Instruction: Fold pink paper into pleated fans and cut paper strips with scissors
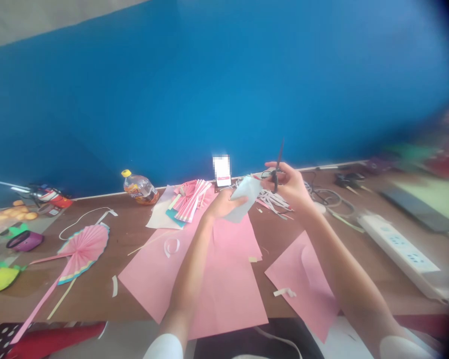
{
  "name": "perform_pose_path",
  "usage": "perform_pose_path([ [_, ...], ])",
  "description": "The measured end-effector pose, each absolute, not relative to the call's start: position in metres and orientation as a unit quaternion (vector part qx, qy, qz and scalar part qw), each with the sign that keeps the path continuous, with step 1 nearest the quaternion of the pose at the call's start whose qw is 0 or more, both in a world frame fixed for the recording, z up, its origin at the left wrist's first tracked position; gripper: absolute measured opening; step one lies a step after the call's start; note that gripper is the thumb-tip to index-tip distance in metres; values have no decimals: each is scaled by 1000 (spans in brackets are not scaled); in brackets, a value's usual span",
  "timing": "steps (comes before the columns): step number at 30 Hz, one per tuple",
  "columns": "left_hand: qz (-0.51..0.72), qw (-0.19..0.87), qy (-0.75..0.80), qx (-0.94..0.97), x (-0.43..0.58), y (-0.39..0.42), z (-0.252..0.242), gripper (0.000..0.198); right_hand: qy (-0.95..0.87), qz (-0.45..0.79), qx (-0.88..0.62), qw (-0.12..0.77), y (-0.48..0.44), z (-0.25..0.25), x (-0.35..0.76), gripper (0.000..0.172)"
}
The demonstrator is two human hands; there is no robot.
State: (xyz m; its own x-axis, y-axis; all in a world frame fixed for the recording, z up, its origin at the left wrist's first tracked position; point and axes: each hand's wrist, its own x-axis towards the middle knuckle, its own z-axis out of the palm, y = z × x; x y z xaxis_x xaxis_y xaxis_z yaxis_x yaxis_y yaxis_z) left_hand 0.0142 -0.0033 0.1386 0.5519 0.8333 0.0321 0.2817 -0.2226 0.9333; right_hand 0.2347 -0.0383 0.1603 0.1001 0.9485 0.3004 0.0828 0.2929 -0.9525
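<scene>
Above the table (97, 294), the left hand (220, 203) grips a pale blue paper (245, 197) by its lower edge, raised over pink sheets (224, 279). Right hand (290, 184) grasps black scissors (277, 169), blades pointing up, just beside the paper. Pink fan (83, 252) lies left; power strip (404, 252) right.

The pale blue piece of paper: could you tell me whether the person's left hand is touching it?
Touching. The head view shows the left hand pinching the pale blue paper at its lower left edge, fingers overlapping the sheet.
</scene>
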Motion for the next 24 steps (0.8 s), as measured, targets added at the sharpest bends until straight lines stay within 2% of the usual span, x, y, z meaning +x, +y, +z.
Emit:
perform_pose_path([
  [5,354,459,401,709,18,-3,140,41,-547,401,-430,596,-36,158,231,72],
  [11,390,480,406,673,25,-4,137,45,-572,444,-426,542,-38,154,215,84],
  [18,383,470,378,700,26,-9,141,48,-574,436,-445,531,-40,154,210,82],
  [24,461,351,408,706,24,-12,149,52,-602,422,-456,501,-41,152,210,78],
])
